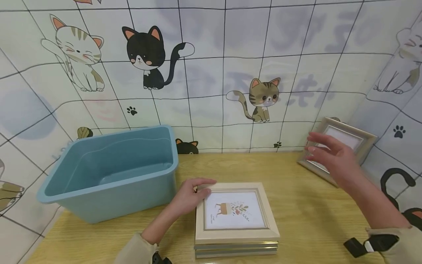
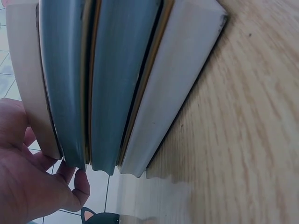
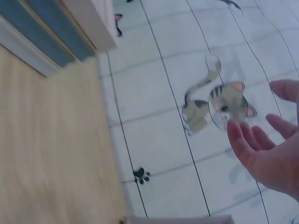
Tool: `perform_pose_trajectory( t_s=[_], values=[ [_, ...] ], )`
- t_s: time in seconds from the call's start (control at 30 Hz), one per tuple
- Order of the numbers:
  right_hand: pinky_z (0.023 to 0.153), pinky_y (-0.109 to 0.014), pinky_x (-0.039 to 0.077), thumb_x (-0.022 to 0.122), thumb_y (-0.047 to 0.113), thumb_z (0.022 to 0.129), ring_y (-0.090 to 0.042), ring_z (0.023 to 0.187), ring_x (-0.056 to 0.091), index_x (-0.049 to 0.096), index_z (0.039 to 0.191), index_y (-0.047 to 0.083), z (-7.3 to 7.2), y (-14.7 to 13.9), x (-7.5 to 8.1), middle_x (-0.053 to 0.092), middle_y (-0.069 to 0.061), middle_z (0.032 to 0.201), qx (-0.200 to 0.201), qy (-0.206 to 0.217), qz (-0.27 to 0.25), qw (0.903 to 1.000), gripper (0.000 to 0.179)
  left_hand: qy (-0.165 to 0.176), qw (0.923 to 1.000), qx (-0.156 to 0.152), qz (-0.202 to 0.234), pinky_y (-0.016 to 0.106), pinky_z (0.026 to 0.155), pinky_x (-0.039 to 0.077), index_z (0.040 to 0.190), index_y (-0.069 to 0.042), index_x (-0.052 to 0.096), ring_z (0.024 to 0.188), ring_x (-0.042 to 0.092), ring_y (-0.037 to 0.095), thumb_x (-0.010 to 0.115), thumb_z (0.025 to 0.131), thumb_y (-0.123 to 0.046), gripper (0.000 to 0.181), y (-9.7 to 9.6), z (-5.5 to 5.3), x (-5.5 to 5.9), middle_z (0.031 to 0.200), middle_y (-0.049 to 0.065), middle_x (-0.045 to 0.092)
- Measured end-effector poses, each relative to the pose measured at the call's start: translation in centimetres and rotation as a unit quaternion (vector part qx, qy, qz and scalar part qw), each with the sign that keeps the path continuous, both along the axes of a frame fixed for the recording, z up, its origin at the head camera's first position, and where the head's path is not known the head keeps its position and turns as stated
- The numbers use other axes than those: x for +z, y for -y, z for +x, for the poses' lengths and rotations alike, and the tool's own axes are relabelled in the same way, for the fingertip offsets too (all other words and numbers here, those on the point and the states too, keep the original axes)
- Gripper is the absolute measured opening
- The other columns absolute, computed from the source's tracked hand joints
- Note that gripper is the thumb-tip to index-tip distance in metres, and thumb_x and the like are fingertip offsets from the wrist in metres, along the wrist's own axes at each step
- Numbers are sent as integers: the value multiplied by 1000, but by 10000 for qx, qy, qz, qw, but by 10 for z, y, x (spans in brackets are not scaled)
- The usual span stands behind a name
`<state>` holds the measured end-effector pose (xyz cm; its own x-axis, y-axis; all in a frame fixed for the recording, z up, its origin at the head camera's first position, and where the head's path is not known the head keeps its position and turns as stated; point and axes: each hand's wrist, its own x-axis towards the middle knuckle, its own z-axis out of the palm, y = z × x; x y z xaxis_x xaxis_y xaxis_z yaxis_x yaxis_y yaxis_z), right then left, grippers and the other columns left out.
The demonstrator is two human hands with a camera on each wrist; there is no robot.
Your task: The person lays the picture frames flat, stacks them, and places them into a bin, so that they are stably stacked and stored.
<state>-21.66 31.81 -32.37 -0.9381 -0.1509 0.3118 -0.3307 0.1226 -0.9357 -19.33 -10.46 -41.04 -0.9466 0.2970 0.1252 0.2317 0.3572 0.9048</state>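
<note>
A stack of several picture frames lies on the table. Its top one, a cream picture frame (image 1: 237,234) with a botanical print, is gripped at the far left corner by my left hand (image 1: 189,196), thumb on the face. The left wrist view shows those fingers curled at the end of the cream frame (image 2: 29,70), above blue-grey frames (image 2: 124,70) and a white one (image 2: 173,70). My right hand (image 1: 336,157) is raised with loosely bent fingers and holds nothing. Behind it a silver-beige picture frame (image 1: 364,146) leans against the wall, partly hidden. In the right wrist view this hand (image 3: 275,154) hovers apart from everything.
A blue plastic bin (image 1: 115,198) stands left of the stack, its visible inside bare. Wood-grain table surface (image 1: 306,220) lies between the stack and the leaning frame. A cat-patterned wall covering (image 1: 211,80) rises behind the table.
</note>
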Motion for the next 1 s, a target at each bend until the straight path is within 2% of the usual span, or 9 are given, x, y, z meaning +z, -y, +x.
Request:
perform_pose_trajectory(
  t_s=[0.13, 0.23, 0.3, 0.43, 0.53, 0.63, 0.67, 0.77, 1.0],
  values=[
    [80, -15, 52, 56, 14, 107, 3, 103, 67, 47, 155, 24, -23, -29, 10, 55, 21, 135, -233, -20, 875, 9959, 50, 9, 10000, -23, 17, 57, 111, 36, 126, -13, 75, 136, 50, 31, 65, 98, -7, 29, -2, -1, -2, 134, 7, 67],
    [78, -10, 46, 56, 19, 107, 9, 98, 65, 39, 159, 28, -37, -51, 13, 50, 26, 135, -736, -89, 1803, 9808, 55, -34, 10000, -76, 44, 58, 111, 37, 126, -12, 74, 136, 50, 32, 66, 98, -7, 30, -3, -1, -3, 133, 8, 67],
    [79, -6, 42, 59, 23, 106, 12, 104, 59, 35, 161, 25, -45, -63, 13, 52, 14, 144, -1094, -207, 2176, 9697, 60, -48, 9999, -100, 48, 57, 110, 37, 126, -12, 74, 135, 51, 33, 66, 98, -7, 30, -3, -1, -4, 133, 8, 67],
    [74, -6, 38, 60, 39, 104, -23, 134, 54, 30, 163, 22, -55, -79, 16, 43, -20, 157, -1944, -232, 2921, 9362, 69, -92, 9999, -129, 44, 57, 110, 37, 127, -12, 74, 135, 51, 32, 66, 99, -7, 30, -1, -1, -5, 134, 7, 67],
    [97, -22, 46, 58, 41, 104, -55, 136, 40, 26, 164, 18, -58, -87, 18, 30, -27, 161, -2319, -345, 3178, 9187, 72, -116, 9999, -71, 74, 57, 110, 38, 127, -12, 74, 134, 52, 32, 65, 99, -7, 30, 0, -1, -6, 133, 7, 67],
    [114, -50, 35, 57, 39, 105, -55, 141, 32, 25, 164, 15, -62, -96, 21, 22, -24, 165, -2520, -401, 3101, 9158, 71, -156, 9998, 2, 115, 57, 108, 40, 127, -12, 74, 131, 54, 31, 65, 99, -7, 29, 0, 0, -5, 131, 7, 68],
    [114, -59, 29, 56, 38, 105, -55, 142, 30, 25, 163, 13, -63, -98, 21, 22, -24, 166, -2598, -442, 3135, 9123, 71, -170, 9998, 21, 132, 57, 108, 40, 126, -11, 74, 131, 55, 31, 66, 99, -7, 29, 0, 1, -5, 131, 7, 68],
    [116, -60, 21, 54, 36, 106, -51, 147, 22, 24, 163, 9, -66, -107, 23, 20, -25, 165, -2689, -376, 3073, 9121, 71, -200, 9997, 27, 163, 57, 107, 41, 126, -10, 74, 130, 55, 31, 66, 99, -7, 29, -1, 2, -4, 131, 8, 68],
    [107, -72, 28, 51, 36, 107, -60, 143, 22, 21, 162, 2, -74, -133, 13, 19, -34, 162, -2995, 36, 3471, 8887, 71, -166, 9998, -7, 101, 54, 106, 41, 128, -10, 73, 131, 54, 29, 66, 99, -8, 29, -1, 2, -6, 131, 7, 68]
  ],
)
